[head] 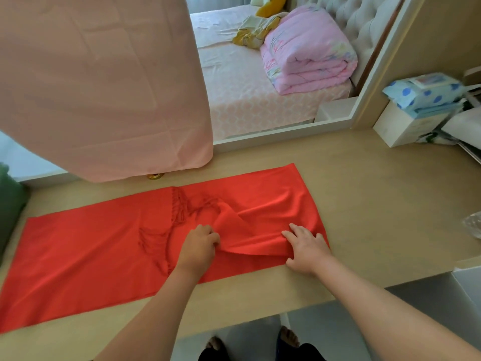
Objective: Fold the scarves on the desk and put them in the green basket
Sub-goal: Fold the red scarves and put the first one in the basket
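One wide-angle view from the person's head faces forward and steeply down, close over the pale wood-grain worktop. The long red fringed fabric scarf crosses the frame's middle. A pink-sheeted bed fills the upper centre, and the person's feet show at the bottom edge.

We see a pink cloth hanging at upper left, a folded pink quilt on a bed beside it, and at right a blue dotted pack atop a white box.

Red scarf, pink curtain (blue-dotted pack nearby).
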Motion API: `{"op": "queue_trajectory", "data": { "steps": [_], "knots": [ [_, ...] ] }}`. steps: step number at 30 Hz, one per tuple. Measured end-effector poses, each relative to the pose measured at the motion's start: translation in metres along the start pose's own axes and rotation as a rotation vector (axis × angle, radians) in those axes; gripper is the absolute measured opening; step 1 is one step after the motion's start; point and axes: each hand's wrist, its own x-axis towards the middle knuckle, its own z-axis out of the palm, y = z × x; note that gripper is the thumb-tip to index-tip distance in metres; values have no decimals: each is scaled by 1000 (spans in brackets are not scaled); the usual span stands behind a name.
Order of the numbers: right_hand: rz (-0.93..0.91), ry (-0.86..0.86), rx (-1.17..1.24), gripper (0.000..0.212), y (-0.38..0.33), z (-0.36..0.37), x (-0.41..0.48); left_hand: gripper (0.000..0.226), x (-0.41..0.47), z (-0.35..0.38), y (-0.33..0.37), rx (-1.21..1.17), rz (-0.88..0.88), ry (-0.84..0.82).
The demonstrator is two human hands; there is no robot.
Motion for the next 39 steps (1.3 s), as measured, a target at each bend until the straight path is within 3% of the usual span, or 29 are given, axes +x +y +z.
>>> {"op": "queue_trajectory", "data": {
  "steps": [4,8,11,14,16,20,22,24,26,28,29,31,33,39],
  "knots": [
    [-49,55,-68,80,-12,-2,2,29,-22,11,6,39,-126,-197],
    [-213,121,-25,70,-21,7,5,45,-35,20,16,-21,-255,-316],
    [-258,141,-12,65,-25,14,6,57,-39,29,19,-101,-310,-256],
    [-259,204,13,56,-23,18,9,20,-39,38,16,-193,-378,-72],
    [-267,235,29,48,-21,19,11,9,-39,43,12,-163,-329,-26],
    [-293,275,116,36,-21,16,16,4,-31,33,16,-183,-353,108],
    [-329,308,136,34,-21,13,16,16,-28,24,19,-130,-322,110],
    [-377,277,98,36,-21,9,15,20,-29,16,13,-109,-286,-25],
    [-397,202,51,42,-20,5,13,18,-33,8,5,-52,-260,-305],
    [-380,158,76,54,-20,0,14,30,-39,0,1,-11,-359,-559],
    [-367,151,99,59,-21,-4,16,38,-40,-3,0,-55,-445,-603],
    [-344,146,95,58,-29,-14,25,47,-39,-9,-2,-152,-566,-542],
    [-348,180,60,47,-40,-26,40,46,-30,-13,-8,-142,-564,-441],
    [-347,273,190,27,-80,-64,93,12,25,-17,-29,-198,-512,-117]
  ]
}}
